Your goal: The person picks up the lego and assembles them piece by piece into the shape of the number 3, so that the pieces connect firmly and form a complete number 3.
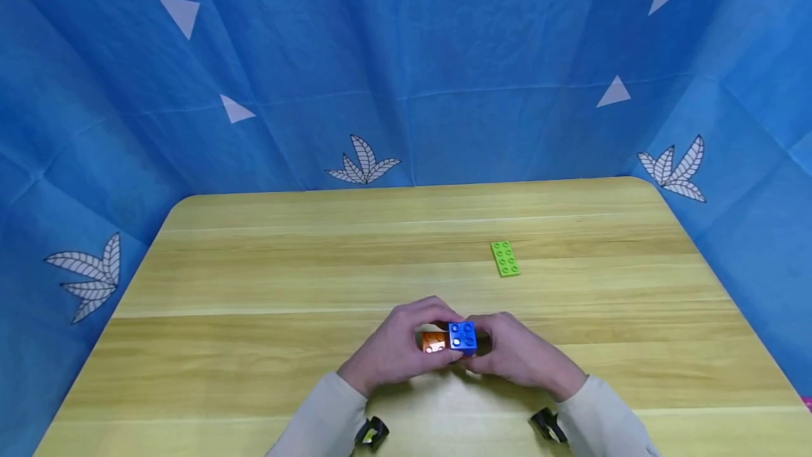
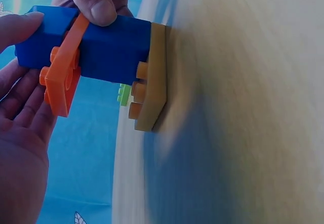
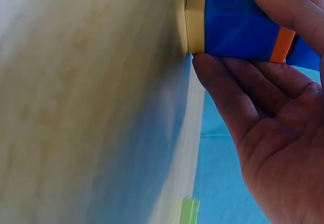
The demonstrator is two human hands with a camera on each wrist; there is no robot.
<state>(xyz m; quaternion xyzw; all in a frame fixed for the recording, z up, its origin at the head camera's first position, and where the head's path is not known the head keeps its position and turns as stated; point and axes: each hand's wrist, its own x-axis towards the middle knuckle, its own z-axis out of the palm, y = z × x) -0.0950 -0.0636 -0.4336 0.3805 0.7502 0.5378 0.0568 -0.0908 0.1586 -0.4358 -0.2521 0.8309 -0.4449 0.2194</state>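
Both hands hold a stack of toy building bricks upright over the table in the head view. My left hand (image 1: 398, 345) pinches the upper blue brick (image 1: 462, 337) between thumb and fingers. Below that brick is a thin orange plate (image 2: 66, 89), its studs sticking out to one side. Under the orange plate comes a lower blue brick (image 2: 119, 49), which my right hand (image 3: 276, 117) grips, thumb on one face and fingers on the other. A tan plate (image 2: 157, 82) with exposed studs forms the bottom. I cannot tell whether the upper blue brick sits fully down.
A lime-green studded plate (image 1: 505, 259) lies on the wooden table (image 1: 285, 266), beyond the hands and slightly right. Blue patterned cloth (image 1: 406, 69) hangs behind and at both sides of the table. Black straps (image 1: 371, 433) show by the wrists.
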